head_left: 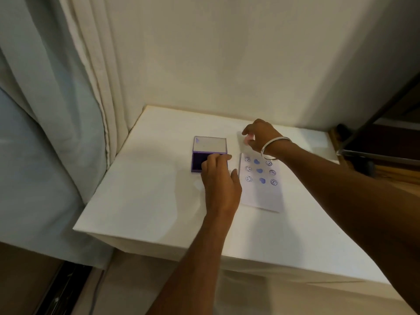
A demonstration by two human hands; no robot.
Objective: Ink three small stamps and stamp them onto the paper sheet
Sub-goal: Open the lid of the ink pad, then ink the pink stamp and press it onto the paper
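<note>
We had the ink pad [205, 161] as our reference on the white desk [145, 201]: lid flipped up behind it, purple pad face exposed toward us, presumably so a stamp could go straight down on it. Our left hand [219, 176] rested on the near right corner of the ink pad, fingers curled over its edge, likely bracing it so it wouldn't slide or lift with the stamp. The paper sheet [261, 192] lay just right of the ink pad, close but not touching as far as we could tell, a short hop from inking to stamping. It already carried nine purple prints in three columns: smileys nearest the ink pad, solid hearts in the middle, ringed marks farthest out. Our right hand [259, 136], with a bangle [275, 147] on the wrist, was right of the ink pad lid and just beyond the far edge of the sheet, fingers pinched on a small pink stamp [247, 139]. We couldn't tell whether the stamp was touching the desk. The other two stamps weren't visible. Judging by the full grid, stamping looked done or nearly so.
</note>
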